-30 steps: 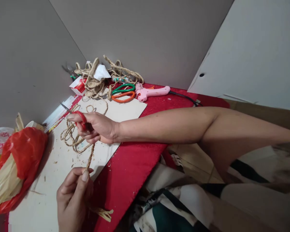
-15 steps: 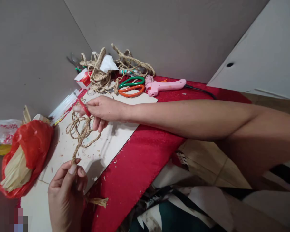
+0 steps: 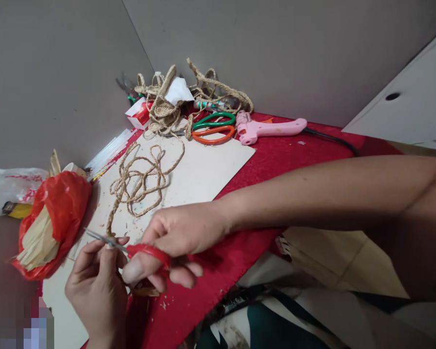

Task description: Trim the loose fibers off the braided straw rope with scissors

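Observation:
My left hand (image 3: 100, 283) pinches the end of a braided straw cord (image 3: 113, 213) above the lower part of the white board (image 3: 192, 177). Loops of that cord lie on the board beyond the hand. Small red-handled scissors (image 3: 148, 252) are held in my right hand (image 3: 170, 247), its fingers around the handles. The blades point left and lie across the cord close to my left fingertips. Whether they are parted is hard to see. Some straw ends show below my hands.
A red bag (image 3: 63, 194) of pale husks sits at the left. Toward the wall are coiled braids (image 3: 167, 109), green-and-orange-handled scissors (image 3: 213, 135) and a pink glue gun (image 3: 272, 128) with a black cable, on red cloth (image 3: 210, 271).
My right hand has come from over the cord loops down to my left hand, bringing the red scissors to the pinched cord. The view has shifted, so the background sits further right.

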### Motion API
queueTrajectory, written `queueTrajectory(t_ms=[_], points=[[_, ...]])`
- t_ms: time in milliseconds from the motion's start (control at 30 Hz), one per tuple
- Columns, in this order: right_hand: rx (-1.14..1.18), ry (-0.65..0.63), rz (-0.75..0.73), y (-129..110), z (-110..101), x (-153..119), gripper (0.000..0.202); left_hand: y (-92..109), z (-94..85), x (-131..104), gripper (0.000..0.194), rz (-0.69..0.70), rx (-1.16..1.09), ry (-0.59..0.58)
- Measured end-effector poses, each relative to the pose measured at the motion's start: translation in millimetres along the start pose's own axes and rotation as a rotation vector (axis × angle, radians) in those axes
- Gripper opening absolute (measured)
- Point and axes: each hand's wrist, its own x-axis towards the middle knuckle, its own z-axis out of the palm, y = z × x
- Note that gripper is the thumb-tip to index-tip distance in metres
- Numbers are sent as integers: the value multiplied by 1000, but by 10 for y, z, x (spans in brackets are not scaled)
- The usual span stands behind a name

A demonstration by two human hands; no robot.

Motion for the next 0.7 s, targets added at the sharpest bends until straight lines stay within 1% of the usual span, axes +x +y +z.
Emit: queueTrajectory(t_ms=[67, 167, 300, 400, 533, 700], points=[[35, -65, 48, 75, 4, 31, 41, 8, 8, -38, 13, 80, 10, -5], [70, -99, 87, 131, -25, 60, 44, 2, 29, -75, 14, 170, 36, -8], [105, -108, 150, 128, -41, 68, 47, -32, 67, -59, 14, 253, 100, 78], [120, -128, 173, 134, -45, 84, 47, -57, 89, -33, 14, 317, 99, 133], [157, -107, 164, 154, -73, 114, 47, -83, 83, -30, 15, 381, 151, 189], [174, -117, 181, 145, -97, 108, 44, -101, 48, -45, 15, 387, 198, 172]])
